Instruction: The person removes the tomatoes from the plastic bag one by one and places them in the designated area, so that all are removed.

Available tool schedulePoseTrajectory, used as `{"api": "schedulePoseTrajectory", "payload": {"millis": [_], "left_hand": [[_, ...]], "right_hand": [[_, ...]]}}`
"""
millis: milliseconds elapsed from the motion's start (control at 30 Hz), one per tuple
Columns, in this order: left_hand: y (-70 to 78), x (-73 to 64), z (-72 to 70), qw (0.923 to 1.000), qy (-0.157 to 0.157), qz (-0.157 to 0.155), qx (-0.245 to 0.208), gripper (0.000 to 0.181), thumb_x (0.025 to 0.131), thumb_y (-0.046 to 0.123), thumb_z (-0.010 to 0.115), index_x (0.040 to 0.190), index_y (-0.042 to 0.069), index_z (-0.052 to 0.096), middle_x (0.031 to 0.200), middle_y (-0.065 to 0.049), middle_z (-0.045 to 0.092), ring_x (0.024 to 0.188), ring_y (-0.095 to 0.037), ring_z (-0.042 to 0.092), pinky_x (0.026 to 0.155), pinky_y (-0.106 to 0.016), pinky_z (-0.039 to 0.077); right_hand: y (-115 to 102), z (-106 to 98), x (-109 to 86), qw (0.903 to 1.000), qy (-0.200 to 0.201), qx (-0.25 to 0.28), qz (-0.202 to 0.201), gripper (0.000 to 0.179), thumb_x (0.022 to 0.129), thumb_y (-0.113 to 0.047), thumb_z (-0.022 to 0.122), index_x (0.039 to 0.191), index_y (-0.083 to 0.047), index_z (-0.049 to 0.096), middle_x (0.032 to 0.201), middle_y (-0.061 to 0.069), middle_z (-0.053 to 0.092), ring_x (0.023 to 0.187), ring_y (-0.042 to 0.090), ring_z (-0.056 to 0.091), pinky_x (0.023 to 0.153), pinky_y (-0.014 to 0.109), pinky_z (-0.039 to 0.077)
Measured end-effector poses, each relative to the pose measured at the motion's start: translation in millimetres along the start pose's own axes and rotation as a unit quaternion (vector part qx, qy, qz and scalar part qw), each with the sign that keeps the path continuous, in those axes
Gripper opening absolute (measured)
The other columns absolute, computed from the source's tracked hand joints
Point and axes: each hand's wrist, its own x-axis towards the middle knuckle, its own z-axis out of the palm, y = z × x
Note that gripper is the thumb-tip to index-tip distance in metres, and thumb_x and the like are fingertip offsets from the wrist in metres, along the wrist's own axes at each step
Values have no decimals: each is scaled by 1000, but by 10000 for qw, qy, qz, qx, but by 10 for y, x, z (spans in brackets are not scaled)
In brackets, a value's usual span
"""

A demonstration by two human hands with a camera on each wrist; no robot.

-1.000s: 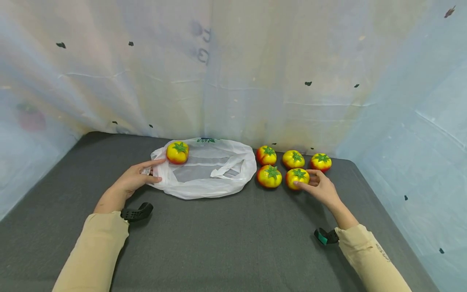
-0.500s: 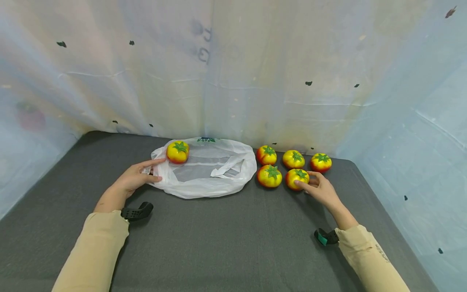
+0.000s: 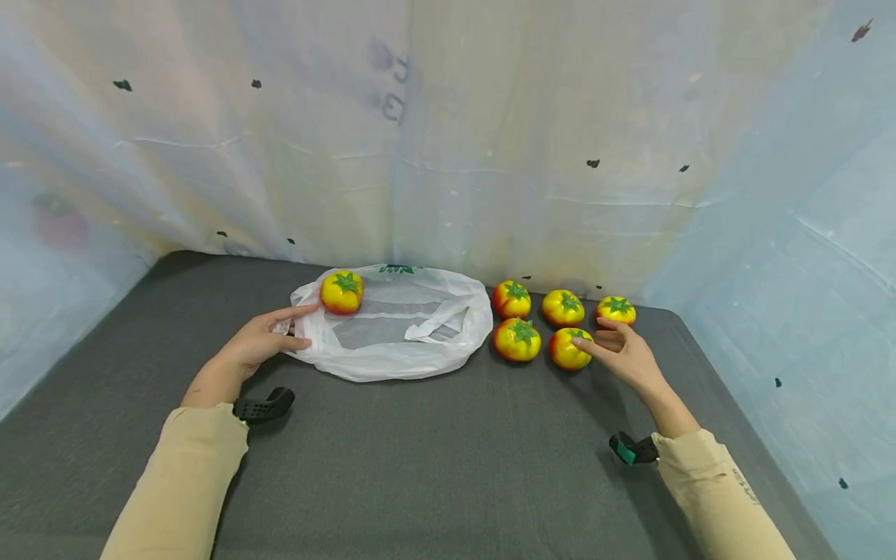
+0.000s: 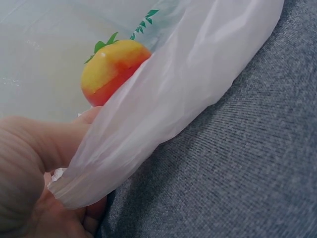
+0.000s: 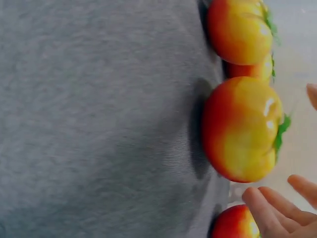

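A white plastic bag (image 3: 392, 364) lies with its mouth spread wide. My left hand (image 3: 257, 339) pinches its left edge, and the bunched film sits between thumb and fingers in the left wrist view. One yellow-and-red tomato (image 3: 341, 292) with a green leafy top rests at the bag's left side, near my fingertips. My right hand (image 3: 625, 355) is just right of the front-right tomato (image 3: 568, 350), fingers spread and relaxed. In the right wrist view a gap shows between those fingers (image 5: 260, 210) and that tomato (image 5: 242, 130).
Several more tomatoes stand right of the bag: front left (image 3: 517, 340), back left (image 3: 512, 299), back middle (image 3: 563, 308) and back right (image 3: 616, 309). The dark grey tabletop (image 3: 420, 467) meets a pale printed curtain (image 3: 476, 140) behind and on both sides.
My right hand has let go of the front-right tomato and shifted slightly right. That tomato sits slightly differently turned. The left hand and the bag keep their places.
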Motion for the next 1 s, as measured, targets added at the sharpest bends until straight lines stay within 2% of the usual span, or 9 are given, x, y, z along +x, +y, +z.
{"api": "schedulePoseTrajectory", "payload": {"millis": [167,600,733,1000], "left_hand": [[16,2,10,10000,19,-22,35,73,86,18,69,149,14,33,158,-25,6,143,-46,5,111,-65,15],[12,-6,14,10000,22,-34,28,73,87,18,68,150,15,32,158,-27,8,142,-47,8,111,-65,18],[8,-3,4,10000,24,-40,52,73,87,18,68,150,16,31,157,-27,8,142,-48,7,110,-65,18],[6,-1,4,10000,27,-13,68,73,88,18,68,151,16,30,157,-27,7,141,-48,8,109,-66,18]], "right_hand": [[-33,-50,5,9989,285,337,-139,89,88,-54,61,151,-5,23,149,25,36,134,41,38,104,56,39],[-268,-75,66,9965,528,445,-475,82,87,-55,61,149,-12,31,147,21,41,135,38,40,104,57,37],[-358,-63,95,9942,558,699,-591,79,87,-52,62,149,-15,31,146,18,42,134,35,41,106,57,36],[-505,11,160,9913,447,1016,-711,79,87,-50,64,148,-11,32,146,20,42,133,34,43,104,54,39]]}}
